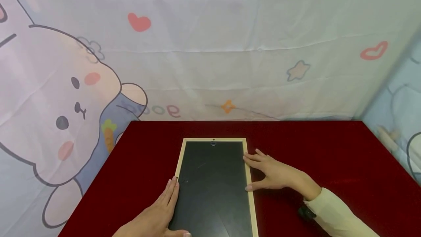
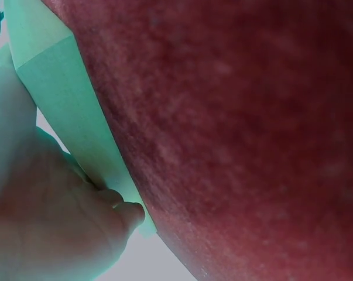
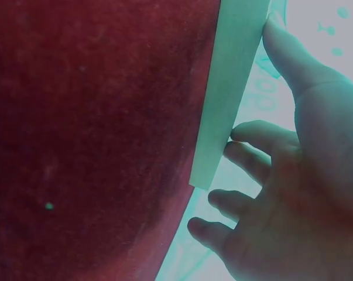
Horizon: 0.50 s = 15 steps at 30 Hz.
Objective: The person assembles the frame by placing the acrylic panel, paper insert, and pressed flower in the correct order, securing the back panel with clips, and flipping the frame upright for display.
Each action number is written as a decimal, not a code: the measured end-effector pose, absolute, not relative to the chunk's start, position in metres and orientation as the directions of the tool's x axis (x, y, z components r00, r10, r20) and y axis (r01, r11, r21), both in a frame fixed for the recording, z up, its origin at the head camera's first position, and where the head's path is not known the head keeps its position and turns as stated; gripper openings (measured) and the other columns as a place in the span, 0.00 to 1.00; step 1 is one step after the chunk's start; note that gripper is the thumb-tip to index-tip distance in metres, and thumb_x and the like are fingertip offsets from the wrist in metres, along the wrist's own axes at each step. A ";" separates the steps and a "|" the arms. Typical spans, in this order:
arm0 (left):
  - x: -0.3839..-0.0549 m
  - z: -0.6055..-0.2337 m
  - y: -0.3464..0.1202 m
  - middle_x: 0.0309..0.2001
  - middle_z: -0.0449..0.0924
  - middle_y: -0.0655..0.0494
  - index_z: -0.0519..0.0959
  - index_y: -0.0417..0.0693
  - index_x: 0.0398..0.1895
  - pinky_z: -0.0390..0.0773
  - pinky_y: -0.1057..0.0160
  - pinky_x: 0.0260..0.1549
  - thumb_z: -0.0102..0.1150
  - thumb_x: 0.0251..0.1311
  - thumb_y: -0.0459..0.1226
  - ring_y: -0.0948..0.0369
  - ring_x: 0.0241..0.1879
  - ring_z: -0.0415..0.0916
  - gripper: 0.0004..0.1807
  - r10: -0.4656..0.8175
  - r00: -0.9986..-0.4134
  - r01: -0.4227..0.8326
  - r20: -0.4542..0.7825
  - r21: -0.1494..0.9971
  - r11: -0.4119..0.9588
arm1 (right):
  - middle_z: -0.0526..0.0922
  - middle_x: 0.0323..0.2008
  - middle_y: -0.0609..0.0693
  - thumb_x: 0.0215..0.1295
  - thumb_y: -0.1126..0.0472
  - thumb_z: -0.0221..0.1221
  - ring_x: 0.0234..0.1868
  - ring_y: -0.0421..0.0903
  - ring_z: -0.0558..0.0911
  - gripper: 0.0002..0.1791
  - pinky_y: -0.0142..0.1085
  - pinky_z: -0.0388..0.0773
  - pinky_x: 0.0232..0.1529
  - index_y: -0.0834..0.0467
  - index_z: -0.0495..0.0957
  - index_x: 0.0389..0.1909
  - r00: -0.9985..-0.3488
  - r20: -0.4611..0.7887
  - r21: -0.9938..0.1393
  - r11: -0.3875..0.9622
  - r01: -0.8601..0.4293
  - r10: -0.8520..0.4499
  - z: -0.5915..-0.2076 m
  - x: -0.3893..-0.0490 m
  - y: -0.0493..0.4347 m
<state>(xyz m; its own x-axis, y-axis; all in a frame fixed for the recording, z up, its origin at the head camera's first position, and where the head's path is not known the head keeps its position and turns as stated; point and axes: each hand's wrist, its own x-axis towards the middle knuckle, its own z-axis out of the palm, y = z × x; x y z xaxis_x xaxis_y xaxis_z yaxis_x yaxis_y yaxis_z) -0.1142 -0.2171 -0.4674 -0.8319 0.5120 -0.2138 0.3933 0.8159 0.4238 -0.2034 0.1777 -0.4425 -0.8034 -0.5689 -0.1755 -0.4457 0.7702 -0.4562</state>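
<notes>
A black panel in a pale wooden frame, like a small blackboard point(image 1: 213, 185), lies flat on the red cloth, its near end cut off by the head view. A small metal fitting point(image 1: 213, 143) sits at the middle of its far edge. Along the left side rests my left hand point(image 1: 152, 213), fingers straight and together, thumb over the near part of the panel. My right hand point(image 1: 277, 173) touches the right side with spread fingertips and thumb. Both wrist views show the frame's pale side wall point(image 2: 76, 111) beside the fingers.
Red cloth point(image 1: 322, 149) covers the table around the board. Behind the table hangs a pale curtain point(image 1: 210, 46) printed with a rabbit, hearts and stars; it continues on the right. A dark object point(image 1: 306, 212) shows at the right wrist by the sleeve.
</notes>
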 end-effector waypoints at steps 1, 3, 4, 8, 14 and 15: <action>-0.114 -0.468 -0.217 0.80 0.26 0.43 0.33 0.39 0.78 0.80 0.47 0.54 0.52 0.46 0.77 0.41 0.78 0.41 0.72 0.516 -0.831 0.401 -0.208 0.419 0.815 | 0.54 0.78 0.46 0.51 0.26 0.62 0.80 0.62 0.42 0.57 0.64 0.55 0.73 0.50 0.55 0.77 -0.803 -0.174 -0.448 0.772 -0.451 -0.570 -0.442 -0.203 0.177; -0.114 -0.469 -0.218 0.80 0.26 0.43 0.34 0.39 0.78 0.83 0.50 0.50 0.53 0.46 0.77 0.40 0.77 0.43 0.72 0.522 -0.829 0.405 -0.199 0.430 0.807 | 0.56 0.78 0.46 0.50 0.25 0.62 0.80 0.62 0.43 0.57 0.64 0.54 0.73 0.50 0.56 0.76 -0.801 -0.173 -0.433 0.775 -0.461 -0.573 -0.441 -0.204 0.176; -0.114 -0.469 -0.218 0.80 0.26 0.42 0.35 0.38 0.78 0.84 0.51 0.48 0.53 0.46 0.76 0.40 0.77 0.45 0.72 0.528 -0.827 0.411 -0.193 0.433 0.802 | 0.56 0.77 0.47 0.50 0.26 0.62 0.80 0.63 0.43 0.57 0.64 0.54 0.73 0.51 0.57 0.76 -0.798 -0.170 -0.428 0.773 -0.468 -0.578 -0.440 -0.205 0.176; -0.115 -0.469 -0.218 0.80 0.24 0.44 0.34 0.39 0.78 0.86 0.54 0.42 0.54 0.45 0.76 0.39 0.75 0.51 0.72 0.539 -0.821 0.414 -0.185 0.456 0.788 | 0.59 0.76 0.50 0.50 0.27 0.64 0.80 0.63 0.43 0.56 0.64 0.54 0.73 0.52 0.59 0.75 -0.797 -0.178 -0.413 0.779 -0.472 -0.577 -0.436 -0.207 0.174; -0.115 -0.469 -0.217 0.80 0.23 0.45 0.33 0.41 0.79 0.85 0.52 0.46 0.54 0.45 0.76 0.40 0.76 0.48 0.72 0.532 -0.821 0.400 -0.206 0.457 0.795 | 0.65 0.72 0.54 0.49 0.31 0.67 0.78 0.64 0.49 0.53 0.64 0.51 0.74 0.56 0.65 0.72 -0.789 -0.173 -0.370 0.781 -0.503 -0.590 -0.429 -0.210 0.166; -0.115 -0.469 -0.217 0.80 0.23 0.46 0.33 0.42 0.79 0.85 0.52 0.46 0.55 0.45 0.76 0.40 0.76 0.48 0.72 0.527 -0.823 0.395 -0.212 0.453 0.799 | 0.66 0.71 0.54 0.50 0.31 0.67 0.78 0.64 0.50 0.52 0.63 0.51 0.74 0.57 0.66 0.71 -0.788 -0.170 -0.358 0.782 -0.510 -0.592 -0.427 -0.211 0.165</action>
<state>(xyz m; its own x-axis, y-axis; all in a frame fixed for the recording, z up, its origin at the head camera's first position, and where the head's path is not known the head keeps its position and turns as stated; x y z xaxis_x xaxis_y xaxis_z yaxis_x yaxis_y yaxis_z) -0.1150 -0.2173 -0.4686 -0.8228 0.5272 -0.2123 0.3951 0.7991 0.4531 -0.2106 0.1648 -0.4272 -0.7880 -0.5919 -0.1695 -0.5105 0.7820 -0.3576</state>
